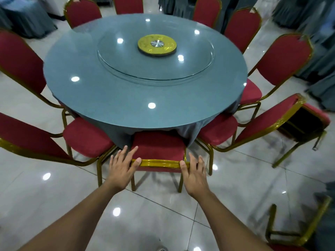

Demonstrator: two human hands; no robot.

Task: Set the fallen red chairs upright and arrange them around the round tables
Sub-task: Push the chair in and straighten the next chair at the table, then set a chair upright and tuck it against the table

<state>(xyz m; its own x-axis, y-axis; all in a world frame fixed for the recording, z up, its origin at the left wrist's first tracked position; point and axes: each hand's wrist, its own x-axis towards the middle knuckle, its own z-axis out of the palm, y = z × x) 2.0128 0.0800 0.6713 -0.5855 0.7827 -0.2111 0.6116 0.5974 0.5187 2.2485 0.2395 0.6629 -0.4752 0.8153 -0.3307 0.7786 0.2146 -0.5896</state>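
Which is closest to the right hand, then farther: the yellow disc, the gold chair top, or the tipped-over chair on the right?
From the right hand:
1. Gold chair top, touched by its thumb.
2. Tipped-over chair, off to the right.
3. Yellow disc, at the table's middle.

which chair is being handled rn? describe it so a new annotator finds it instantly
Start at the round grey-blue table with the glass turntable. At its near edge stands the red chair, seat tucked under the cloth. Unlike its neighbours, both hands touch its gold top rail: left hand, right hand.
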